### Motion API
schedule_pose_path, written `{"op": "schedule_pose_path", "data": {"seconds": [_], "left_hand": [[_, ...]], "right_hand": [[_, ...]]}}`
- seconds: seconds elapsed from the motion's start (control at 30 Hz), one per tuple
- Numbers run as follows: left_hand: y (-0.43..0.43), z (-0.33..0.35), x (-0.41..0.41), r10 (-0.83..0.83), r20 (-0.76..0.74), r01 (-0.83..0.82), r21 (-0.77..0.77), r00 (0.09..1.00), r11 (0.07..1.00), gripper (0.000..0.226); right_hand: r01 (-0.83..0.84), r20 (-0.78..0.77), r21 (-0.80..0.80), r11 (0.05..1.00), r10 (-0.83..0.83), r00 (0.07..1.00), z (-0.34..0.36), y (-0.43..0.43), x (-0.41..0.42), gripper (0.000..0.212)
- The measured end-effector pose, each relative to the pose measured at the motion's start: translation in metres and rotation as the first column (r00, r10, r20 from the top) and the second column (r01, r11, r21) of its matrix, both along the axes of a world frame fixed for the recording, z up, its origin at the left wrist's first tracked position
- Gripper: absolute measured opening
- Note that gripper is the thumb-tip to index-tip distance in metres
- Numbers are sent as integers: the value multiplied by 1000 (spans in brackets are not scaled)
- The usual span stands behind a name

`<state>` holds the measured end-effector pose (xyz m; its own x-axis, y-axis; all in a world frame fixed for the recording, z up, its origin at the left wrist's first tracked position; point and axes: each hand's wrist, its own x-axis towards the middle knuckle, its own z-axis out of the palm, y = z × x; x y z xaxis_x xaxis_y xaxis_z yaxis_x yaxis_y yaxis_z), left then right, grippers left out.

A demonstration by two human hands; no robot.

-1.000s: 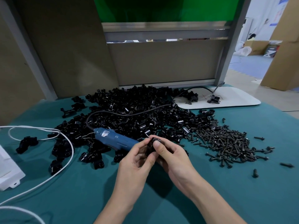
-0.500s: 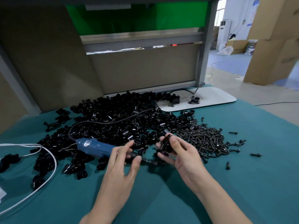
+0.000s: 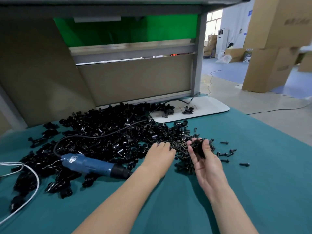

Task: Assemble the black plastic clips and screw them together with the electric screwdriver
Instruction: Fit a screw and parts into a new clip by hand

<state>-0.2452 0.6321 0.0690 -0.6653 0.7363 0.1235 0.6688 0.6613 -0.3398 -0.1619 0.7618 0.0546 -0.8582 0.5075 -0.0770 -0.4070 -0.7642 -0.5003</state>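
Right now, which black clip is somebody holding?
The clip held in the right hand; every other one lies loose on the table.

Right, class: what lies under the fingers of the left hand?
The fingertips of the left hand reach into the edge of the screw pile on the teal cloth. The hand itself covers them, so whether they pinch a screw cannot be seen.

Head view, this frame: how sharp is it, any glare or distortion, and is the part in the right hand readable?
Head view: cardboard boxes at the right edge are blurred; wide-angle bending tilts the grey post; small highlights glint on the clip pile; soft shadows lie on the teal cloth; the black clip in the right hand is a dark smear, detail unreadable.
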Motion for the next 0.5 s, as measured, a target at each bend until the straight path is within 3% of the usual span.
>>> {"op": "schedule_pose_path", "data": {"seconds": [0.13, 0.2, 0.23, 0.27, 0.33, 0.4, 0.5], "left_hand": [[2, -1, -2, -25, 15, 24, 33, 1000, 999, 35], [-8, 3, 4, -29, 104, 6, 219, 994, 976, 26], [-17, 6, 10, -40, 206, -52, 422, 978, 905, 19], [-27, 8, 17, -69, 317, -154, 626, 946, 764, 14], [-54, 10, 36, -163, 442, -344, 840, 882, 419, 14], [-83, 2, 55, -257, 456, -442, 890, 852, 111, 19], [-114, -12, 75, -319, 473, -542, 822, 821, -175, 17]], "right_hand": [[-42, 23, 97, 994, 39, 999, -2, -4, -3, 31], [-76, 51, 176, 981, 68, 996, -1, -11, -2, 28], [-97, 70, 224, 970, 83, 994, -1, -17, -3, 30], [-124, 93, 274, 954, 102, 990, -1, -24, -2, 32], [-200, 118, 402, 893, 167, 979, -2, -42, 0, 27], [-288, 136, 535, 795, 255, 957, -3, -60, 3, 24], [-379, 196, 612, 694, 332, 923, -2, -82, 6, 23]]}}
